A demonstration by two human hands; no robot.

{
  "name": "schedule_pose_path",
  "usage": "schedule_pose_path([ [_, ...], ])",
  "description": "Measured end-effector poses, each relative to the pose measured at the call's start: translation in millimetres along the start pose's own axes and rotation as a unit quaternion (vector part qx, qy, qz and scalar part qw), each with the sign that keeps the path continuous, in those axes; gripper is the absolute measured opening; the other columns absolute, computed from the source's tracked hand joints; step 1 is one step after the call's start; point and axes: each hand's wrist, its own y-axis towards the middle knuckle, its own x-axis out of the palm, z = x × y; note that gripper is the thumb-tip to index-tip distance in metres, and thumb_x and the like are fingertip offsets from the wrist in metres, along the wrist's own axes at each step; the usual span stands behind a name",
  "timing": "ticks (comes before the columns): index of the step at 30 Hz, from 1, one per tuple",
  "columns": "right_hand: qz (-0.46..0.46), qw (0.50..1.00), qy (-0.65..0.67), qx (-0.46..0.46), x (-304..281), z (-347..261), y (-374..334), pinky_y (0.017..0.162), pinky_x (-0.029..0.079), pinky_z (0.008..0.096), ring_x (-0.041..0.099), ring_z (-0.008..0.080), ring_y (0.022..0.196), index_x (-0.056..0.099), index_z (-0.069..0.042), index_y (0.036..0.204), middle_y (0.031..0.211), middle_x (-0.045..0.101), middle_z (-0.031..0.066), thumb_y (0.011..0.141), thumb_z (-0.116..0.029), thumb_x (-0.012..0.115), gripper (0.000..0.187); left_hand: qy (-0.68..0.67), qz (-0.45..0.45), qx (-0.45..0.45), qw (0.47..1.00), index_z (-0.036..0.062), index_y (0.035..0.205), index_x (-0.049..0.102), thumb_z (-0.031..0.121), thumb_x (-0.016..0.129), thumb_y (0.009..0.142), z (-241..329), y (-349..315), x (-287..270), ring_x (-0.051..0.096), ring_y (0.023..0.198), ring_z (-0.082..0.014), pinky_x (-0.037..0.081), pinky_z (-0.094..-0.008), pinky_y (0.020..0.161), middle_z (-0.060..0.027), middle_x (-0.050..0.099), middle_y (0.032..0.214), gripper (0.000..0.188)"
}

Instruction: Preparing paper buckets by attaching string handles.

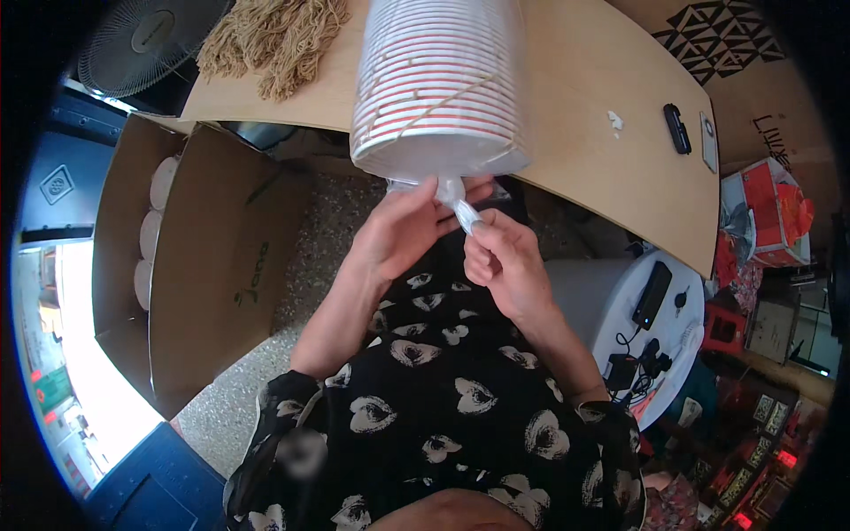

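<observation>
A: Hands first. State?

B: Right hand (506, 261): fingers curled in, pinching the tail of a twisted plastic neck (465, 215). Left hand (398, 230): partly spread, thumb apart from the fingers, which reach behind the neck; cannot tell whether it presses on it.

A: Why two hands there?

B: Judgement: the pinch keeps the twist taut while the left steadies its root.

A: And the neck belongs to?

B: A clear plastic sleeve around a stack of red-rimmed white paper tubs (434, 97), nested, lying on the table (584, 80). Its near end juts past the edge, probably so the gathered plastic can be reached. A thin tan strand (452, 102) slants across the stack.

A: Beside it?

B: A tan string bundle (274, 40), left on the tabletop, perhaps for easy reach.

A: Other containers?

B: Cardboard carton (221, 257) on the left, top open; pale round-ended items (149, 230) lined up along its far side, kind unclear. Far right, a red-and-white box (753, 212) with crumpled red plastic (794, 212) in it.
</observation>
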Motion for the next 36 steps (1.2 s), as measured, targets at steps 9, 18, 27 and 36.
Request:
schedule_pose_path([
  [9,0.010,0.961,-0.247,-0.125,7.3,10.3,-3.6,0.054,0.038,0.0210,0.048,0.0032,0.061,0.057,-0.003,0.093,0.074,0.055,-0.0019,0.098,-0.011,0.063,0.010,0.112,0.001,-0.015,0.994,-0.0072,0.125,0.056,0.028,0.044,0.109,-9.2,-6.8,22.8,0.064,0.114,-0.0298,0.053,-0.0416,0.101,-0.0248,0.060,0.134,0.041],
  [18,0.016,0.886,-0.418,-0.201,13.0,22.0,-12.3,0.053,0.043,0.0251,0.052,0.0050,0.059,0.057,-0.002,0.090,0.067,0.057,-0.0004,0.092,-0.007,0.069,0.013,0.095,0.024,0.062,0.993,-0.0007,0.112,0.058,0.023,0.042,0.109,-8.5,0.2,2.8,0.062,0.120,-0.0384,0.047,-0.0485,0.107,-0.0153,0.073,0.104,0.029],
  [27,-0.019,0.876,-0.440,-0.197,16.5,11.7,-14.7,0.055,0.041,0.0245,0.049,0.0047,0.061,0.058,-0.002,0.092,0.069,0.054,-0.0016,0.093,-0.008,0.069,0.013,0.075,0.079,0.031,0.994,0.0029,0.097,0.056,0.022,0.044,0.108,-1.4,-3.0,13.1,0.072,0.084,-0.0297,0.059,-0.0387,0.079,-0.0079,0.063,0.078,0.025],
  [36,-0.076,0.887,-0.455,0.033,-39.9,-89.6,17.0,0.070,0.055,0.0280,0.069,0.0140,0.079,0.066,-0.001,0.110,0.085,0.072,0.0071,0.092,-0.008,0.067,0.019,0.455,-0.066,-0.053,0.886,-0.0029,0.110,0.069,0.029,0.062,0.102,57.7,-30.5,-10.9,0.068,0.099,-0.0162,0.053,-0.0309,0.091,-0.0113,0.073,0.108,0.034],
])
